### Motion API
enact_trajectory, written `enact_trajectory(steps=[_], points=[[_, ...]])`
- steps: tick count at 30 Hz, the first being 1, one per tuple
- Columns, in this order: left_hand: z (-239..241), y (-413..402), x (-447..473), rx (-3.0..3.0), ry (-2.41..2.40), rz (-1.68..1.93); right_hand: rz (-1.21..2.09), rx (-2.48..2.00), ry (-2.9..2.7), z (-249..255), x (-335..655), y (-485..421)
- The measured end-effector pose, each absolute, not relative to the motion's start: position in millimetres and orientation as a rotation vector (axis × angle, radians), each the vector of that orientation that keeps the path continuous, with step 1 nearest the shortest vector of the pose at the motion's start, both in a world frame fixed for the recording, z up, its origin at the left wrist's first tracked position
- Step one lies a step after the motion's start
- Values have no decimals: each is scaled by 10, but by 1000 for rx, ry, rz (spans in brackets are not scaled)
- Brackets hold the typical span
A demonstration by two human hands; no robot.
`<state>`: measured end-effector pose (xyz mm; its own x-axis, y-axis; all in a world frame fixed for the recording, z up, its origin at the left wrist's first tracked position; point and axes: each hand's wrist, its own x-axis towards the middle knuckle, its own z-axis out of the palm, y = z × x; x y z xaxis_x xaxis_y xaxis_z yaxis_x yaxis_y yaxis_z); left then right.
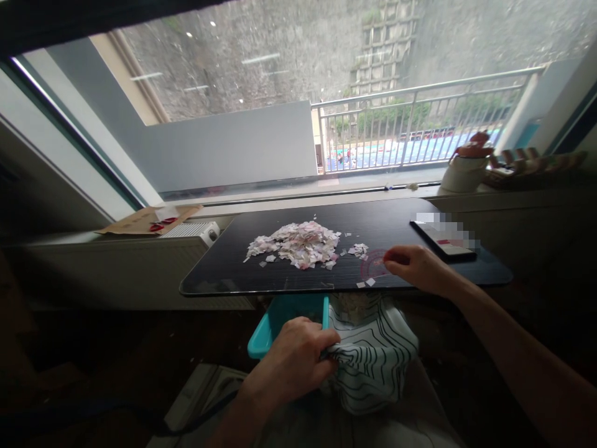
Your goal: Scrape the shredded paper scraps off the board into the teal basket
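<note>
My left hand (298, 348) grips the gathered edge of a white cloth bag (377, 354) with wavy black lines, below the table's front edge. Beside it a turquoise plastic bin (261, 339) is partly hidden behind that hand. My right hand (415, 264) is over the right part of the dark table (224, 267), thumb and fingers pressed together; what they hold, if anything, is hidden. Just left of those fingers is a faint red round pattern (372, 266) on the tabletop. A heap of small torn paper pieces (303, 244) lies mid-table, with a smaller cluster (358, 250) closer to my right hand.
A phone (443, 239) lies at the table's right. Behind the table runs the windowsill, with a white container with a reddish top (466, 168) and a wooden rack (536, 165). Brown paper (140, 221) with red-handled scissors (162, 224) rests left, near a radiator (196, 233).
</note>
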<state>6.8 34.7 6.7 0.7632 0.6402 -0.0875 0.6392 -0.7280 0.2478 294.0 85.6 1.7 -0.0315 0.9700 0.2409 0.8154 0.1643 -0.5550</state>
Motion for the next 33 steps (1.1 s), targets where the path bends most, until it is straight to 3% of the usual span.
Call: enact_trajectory(steps=[26, 33], points=[[63, 352, 80, 2680, 998, 29, 534, -1577, -1851, -43, 3003, 779], [34, 347, 69, 2678, 1004, 51, 287, -1724, -1646, -90, 3083, 1087]])
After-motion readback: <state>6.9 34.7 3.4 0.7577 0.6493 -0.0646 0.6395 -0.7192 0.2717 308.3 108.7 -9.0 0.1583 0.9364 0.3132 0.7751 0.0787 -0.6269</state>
